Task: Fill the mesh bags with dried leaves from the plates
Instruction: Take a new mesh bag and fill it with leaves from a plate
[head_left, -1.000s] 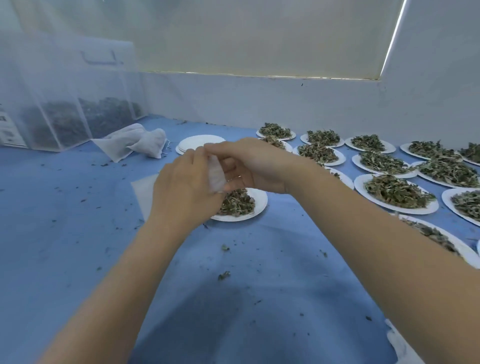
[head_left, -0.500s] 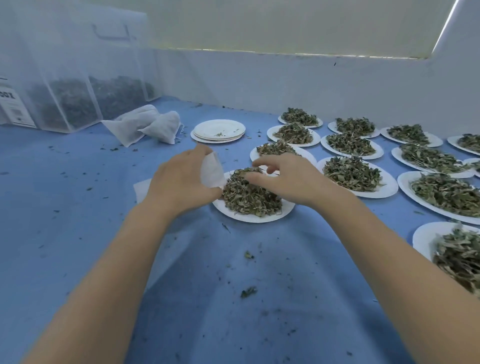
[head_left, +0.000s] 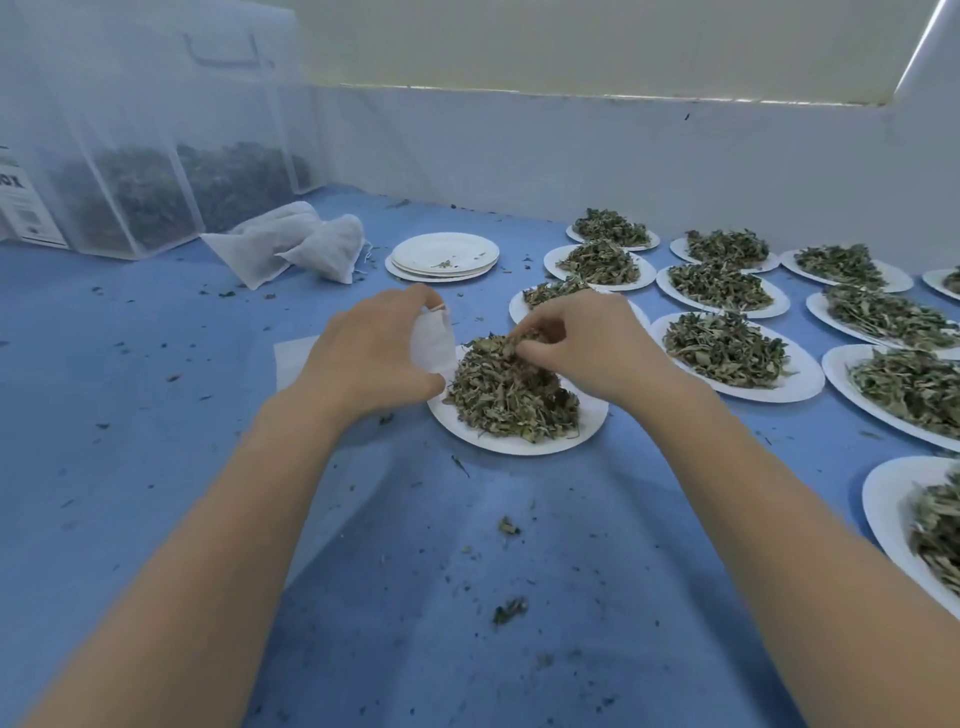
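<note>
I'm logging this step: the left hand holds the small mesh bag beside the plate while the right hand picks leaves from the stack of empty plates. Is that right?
Not quite. In the head view the right hand pinches leaves from the heaped plate just in front of the person, not from the stack of empty plates farther back. The left hand does hold the small mesh bag beside that plate.

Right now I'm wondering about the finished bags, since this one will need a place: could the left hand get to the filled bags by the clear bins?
Probably yes. The left hand grips a mesh bag, so it is busy, but only bare blue cloth lies between it and the filled bags.
</note>
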